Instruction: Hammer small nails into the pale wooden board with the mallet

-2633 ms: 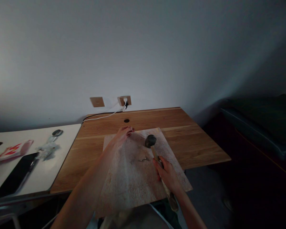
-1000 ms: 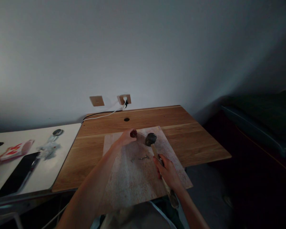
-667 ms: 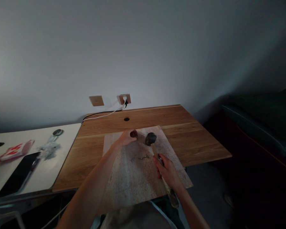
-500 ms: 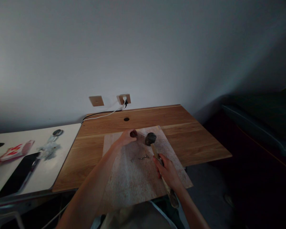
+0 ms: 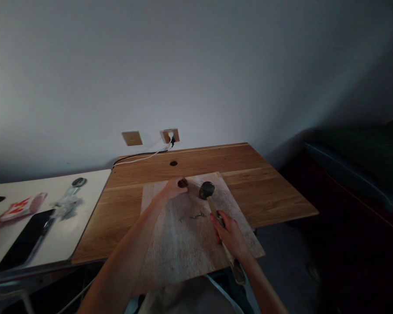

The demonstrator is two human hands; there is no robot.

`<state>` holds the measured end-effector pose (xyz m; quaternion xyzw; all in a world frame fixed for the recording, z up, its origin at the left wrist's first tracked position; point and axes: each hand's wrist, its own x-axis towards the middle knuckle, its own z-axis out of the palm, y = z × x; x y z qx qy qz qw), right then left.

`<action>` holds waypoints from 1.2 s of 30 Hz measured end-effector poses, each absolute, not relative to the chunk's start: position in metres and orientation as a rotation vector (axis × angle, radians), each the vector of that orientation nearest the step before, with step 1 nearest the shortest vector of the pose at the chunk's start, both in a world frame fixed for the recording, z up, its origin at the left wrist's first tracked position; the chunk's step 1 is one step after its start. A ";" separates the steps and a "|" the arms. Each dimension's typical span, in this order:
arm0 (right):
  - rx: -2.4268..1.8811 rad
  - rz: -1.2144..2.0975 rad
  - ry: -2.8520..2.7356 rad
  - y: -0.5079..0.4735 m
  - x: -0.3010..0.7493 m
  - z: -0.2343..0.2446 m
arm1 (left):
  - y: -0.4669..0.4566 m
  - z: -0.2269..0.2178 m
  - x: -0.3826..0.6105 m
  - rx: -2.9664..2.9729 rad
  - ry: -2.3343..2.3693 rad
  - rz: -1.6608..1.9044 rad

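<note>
My right hand (image 5: 231,233) is wrapped round the wooden handle of a hammer (image 5: 207,190), whose dark, rounded head hovers over or rests on the board; I cannot tell which. My left hand (image 5: 174,188), at the far side of the board, is closed with its fingertips on a small dark reddish-brown piece (image 5: 182,182), too small and dim to name. Beneath both hands lies a worn, pale wooden board (image 5: 180,248). A few thin metal bits that look like nails (image 5: 197,215) lie on it, between the two hands.
The board sits on a wooden desk (image 5: 258,187) against the wall. A wall socket (image 5: 170,136) feeds cables along the desk's back edge. On the white table (image 5: 57,242) at left are a black phone (image 5: 26,240), a red-and-white packet (image 5: 21,207) and a crumpled clear bag (image 5: 67,206).
</note>
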<state>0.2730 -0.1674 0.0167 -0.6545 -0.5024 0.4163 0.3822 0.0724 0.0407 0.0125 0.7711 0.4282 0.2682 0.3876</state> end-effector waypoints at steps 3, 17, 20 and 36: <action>-1.674 1.057 -1.286 -0.167 0.273 0.017 | 0.040 0.015 0.072 1.965 1.077 0.665; -1.691 1.037 -1.292 -0.168 0.273 0.019 | 0.046 0.008 0.070 1.939 1.067 0.706; -1.670 1.029 -1.307 -0.168 0.272 0.018 | 0.047 0.006 0.070 1.940 1.046 0.720; -1.675 1.077 -1.269 -0.167 0.274 0.013 | 0.041 0.010 0.071 2.061 1.069 0.740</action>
